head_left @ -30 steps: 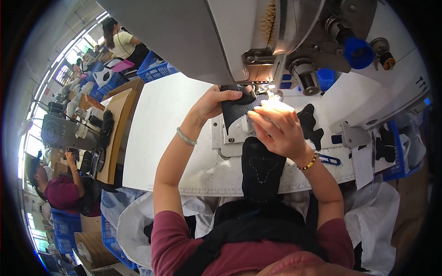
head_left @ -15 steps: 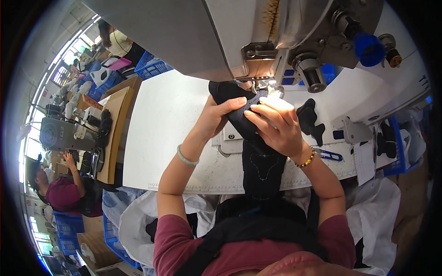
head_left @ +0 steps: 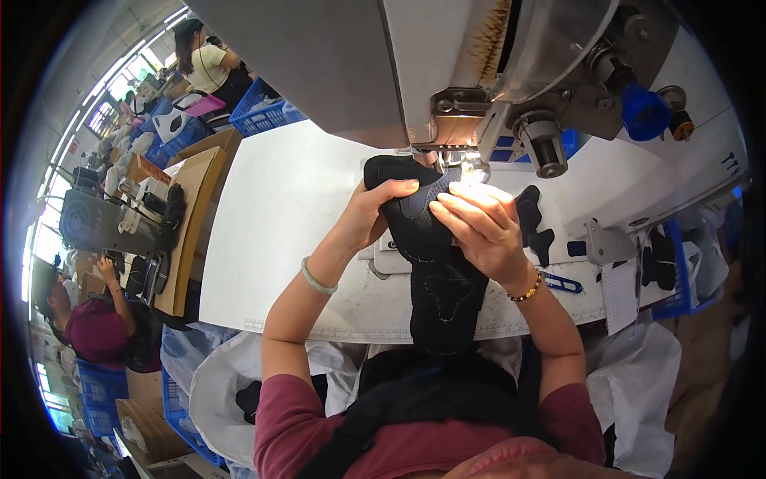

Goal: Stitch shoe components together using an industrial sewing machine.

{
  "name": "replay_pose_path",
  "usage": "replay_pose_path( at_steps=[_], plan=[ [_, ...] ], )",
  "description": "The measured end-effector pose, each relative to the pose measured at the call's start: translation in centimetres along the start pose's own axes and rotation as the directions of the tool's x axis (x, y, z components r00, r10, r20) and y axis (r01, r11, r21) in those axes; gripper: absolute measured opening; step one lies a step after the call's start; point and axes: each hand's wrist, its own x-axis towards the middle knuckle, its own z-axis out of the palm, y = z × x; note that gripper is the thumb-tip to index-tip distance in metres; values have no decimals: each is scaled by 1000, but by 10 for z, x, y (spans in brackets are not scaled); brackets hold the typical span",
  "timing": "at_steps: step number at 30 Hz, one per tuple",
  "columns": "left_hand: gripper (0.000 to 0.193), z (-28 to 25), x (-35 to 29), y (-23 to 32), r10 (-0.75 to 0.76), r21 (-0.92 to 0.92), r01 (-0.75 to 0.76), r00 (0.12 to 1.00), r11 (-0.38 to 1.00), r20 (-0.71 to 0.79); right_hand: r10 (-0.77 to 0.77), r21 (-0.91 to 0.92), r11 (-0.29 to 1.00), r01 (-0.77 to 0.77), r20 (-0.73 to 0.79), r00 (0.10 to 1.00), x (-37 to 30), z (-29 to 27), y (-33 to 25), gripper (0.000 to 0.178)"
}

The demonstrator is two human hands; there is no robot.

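A black fabric piece (head_left: 447, 307) with pale marked outlines lies under the lit needle area of a sewing machine (head_left: 339, 76), its long end hanging over the table's near edge. On its upper part is a dark grey patch (head_left: 416, 201). My left hand (head_left: 369, 211) holds the left edge of the black fabric, thumb on top and the other fingers hidden beneath. My right hand (head_left: 487, 231) is closed at the patch's right side, its fingertips pressed together on the fabric just before the presser foot (head_left: 435, 160). Whether they pinch or only press cannot be made out.
Right of my right hand lie a loose black cut piece (head_left: 536, 227) and blue thread snips (head_left: 563, 283). A blue basket (head_left: 682, 271) stands at the table's right. White sacks (head_left: 227, 391) hang below the near edge. Co-workers sit at the left, one in a maroon top (head_left: 100, 331).
The view has tilted slightly. The black fabric has shifted and turned a little under the machine, and more of the grey patch shows between my hands. Both hands keep their hold.
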Motion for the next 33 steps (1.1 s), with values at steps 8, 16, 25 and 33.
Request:
replay_pose_path(
  at_steps=[8, 16, 25, 33],
  plan=[
    [26, 16, -15, -13, 226, 213, -229, 973, 950, 39, 25, 119, 993, -19, -45, 999, -6, -7, 9, 30],
    [18, 54, -24, -12, 325, 489, -278, 946, 827, -13, 92, 236, 969, -74, -65, 994, -6, -20, 36, 16],
    [17, 52, -24, -18, 388, 517, -315, 921, 796, -37, 154, 374, 914, -155, 34, 987, -7, -25, 33, 21],
    [23, 49, -15, -4, 312, 417, -263, 949, 870, -51, 196, 351, 914, -205, 60, 979, -5, -24, 33, 20]
  ],
)
